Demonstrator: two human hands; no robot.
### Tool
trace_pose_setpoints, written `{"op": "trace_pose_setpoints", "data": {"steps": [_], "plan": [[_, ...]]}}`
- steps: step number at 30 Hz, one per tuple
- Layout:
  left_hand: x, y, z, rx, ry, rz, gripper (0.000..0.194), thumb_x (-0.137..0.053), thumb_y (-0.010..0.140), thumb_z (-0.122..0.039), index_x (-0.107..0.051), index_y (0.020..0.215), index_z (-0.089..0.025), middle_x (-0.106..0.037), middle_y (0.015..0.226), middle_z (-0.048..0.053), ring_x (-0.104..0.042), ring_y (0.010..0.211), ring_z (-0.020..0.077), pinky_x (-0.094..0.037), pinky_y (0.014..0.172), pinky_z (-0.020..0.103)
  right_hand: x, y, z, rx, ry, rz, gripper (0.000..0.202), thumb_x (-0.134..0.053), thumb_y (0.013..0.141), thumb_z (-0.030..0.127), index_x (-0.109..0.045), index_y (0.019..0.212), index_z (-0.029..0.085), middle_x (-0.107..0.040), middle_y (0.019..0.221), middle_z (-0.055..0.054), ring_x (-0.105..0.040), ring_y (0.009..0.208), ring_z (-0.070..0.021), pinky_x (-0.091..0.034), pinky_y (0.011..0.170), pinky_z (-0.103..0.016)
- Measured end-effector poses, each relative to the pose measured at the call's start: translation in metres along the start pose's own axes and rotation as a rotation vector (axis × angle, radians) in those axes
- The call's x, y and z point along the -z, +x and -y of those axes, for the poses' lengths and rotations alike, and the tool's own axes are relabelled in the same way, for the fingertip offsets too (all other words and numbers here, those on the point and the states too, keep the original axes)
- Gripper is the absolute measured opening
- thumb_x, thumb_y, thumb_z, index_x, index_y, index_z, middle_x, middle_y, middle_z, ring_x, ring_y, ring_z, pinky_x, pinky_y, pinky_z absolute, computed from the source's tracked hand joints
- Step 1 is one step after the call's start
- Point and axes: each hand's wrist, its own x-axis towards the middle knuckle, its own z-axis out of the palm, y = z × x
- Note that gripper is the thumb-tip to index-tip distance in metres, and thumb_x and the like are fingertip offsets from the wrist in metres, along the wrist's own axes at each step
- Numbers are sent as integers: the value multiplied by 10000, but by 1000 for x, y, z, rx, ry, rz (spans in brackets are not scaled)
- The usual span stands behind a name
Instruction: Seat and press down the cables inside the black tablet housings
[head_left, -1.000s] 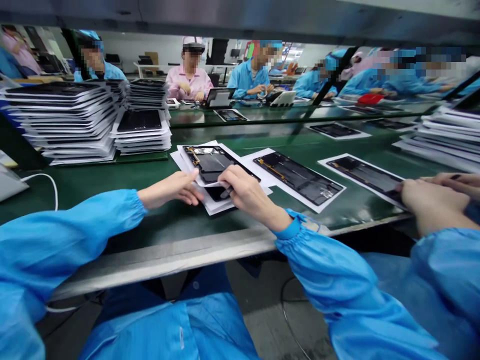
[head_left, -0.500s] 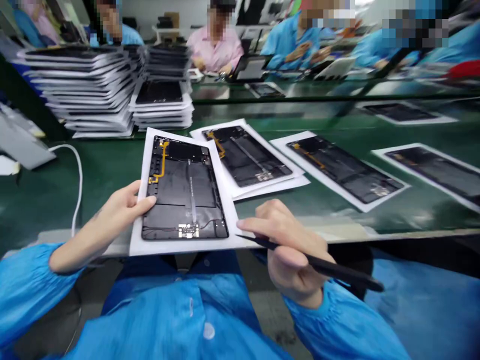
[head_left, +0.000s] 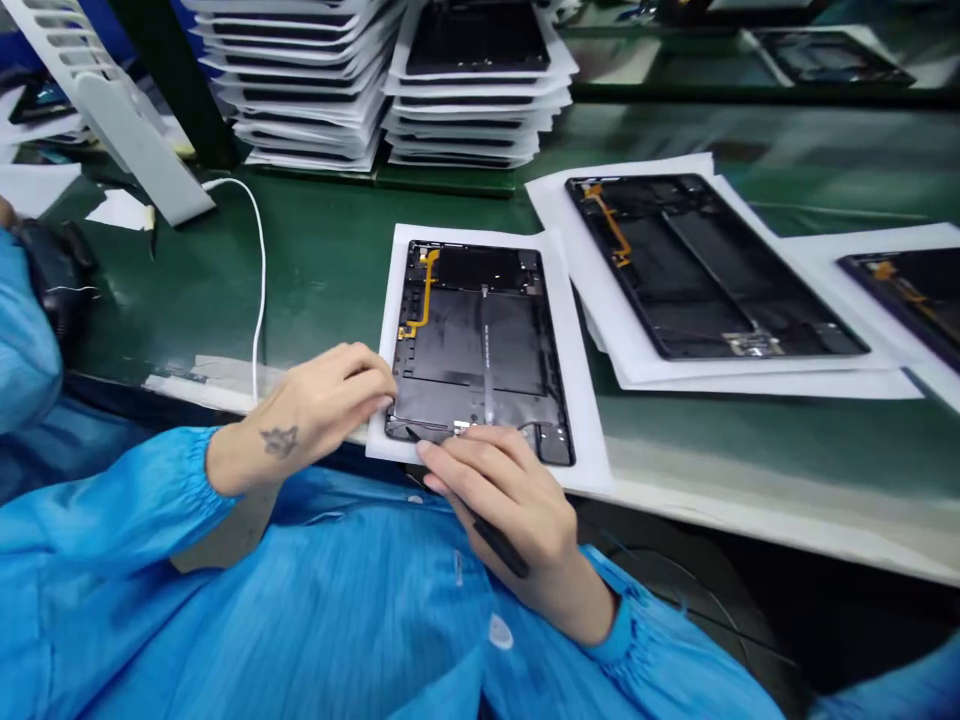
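Observation:
An opened black tablet housing [head_left: 480, 340] lies on a white sheet [head_left: 585, 420] at the bench's front edge, with an orange flex cable [head_left: 427, 290] at its upper left. My left hand [head_left: 322, 400] has its fingers bent together at the housing's lower left edge; what they pinch, if anything, is hidden. My right hand [head_left: 510, 490] is closed around black tweezers [head_left: 499, 545], their tip over the housing's lower left part, near a thin black wire. The right fingers partly cover the small board at the bottom.
More opened housings [head_left: 720, 270] on white sheets lie to the right. Tall stacks of sheets and housings [head_left: 300, 90] stand at the back. A white stand [head_left: 135, 150] with a white cable [head_left: 262, 260] is at the left, near another person's blue sleeve [head_left: 26, 340].
The view has turned down and left. My right hand has brought the tweezers from beside the sheet to over the housing's lower left. My left hand has moved down the left edge, fingers now bent.

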Motion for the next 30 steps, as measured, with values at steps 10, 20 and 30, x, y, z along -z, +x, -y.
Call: {"op": "trace_pose_setpoints", "data": {"steps": [10,20,30], "plan": [[-14,-9,-9,-15,-70,-32,103,-504,1027,-185,-599,1061,-161,-646,1114,97,-596,977,182,-548,839,335,-12,2,1,-22,-3,-11,361,-616,935,82,-643,1272,209,-772,998,-55,-679,892,-195,-590,879,-406],[-12,-5,-14,-207,116,-129,229,-385,1024,-81,-594,1078,-158,-665,890,56,-605,814,160,-527,722,281,-1,18,1,-116,-32,-7,343,-416,979,48,-641,1201,180,-697,901,-73,-621,820,-210,-509,703,-366],[-11,-11,-21,106,-208,-275,98,-611,973,-144,-651,1056,-178,-712,910,43,-666,836,140,-554,749,254,-23,27,-5,-108,-52,30,203,-491,926,36,-629,865,173,-609,788,-56,-476,744,-199,-389,679,-352]]}}
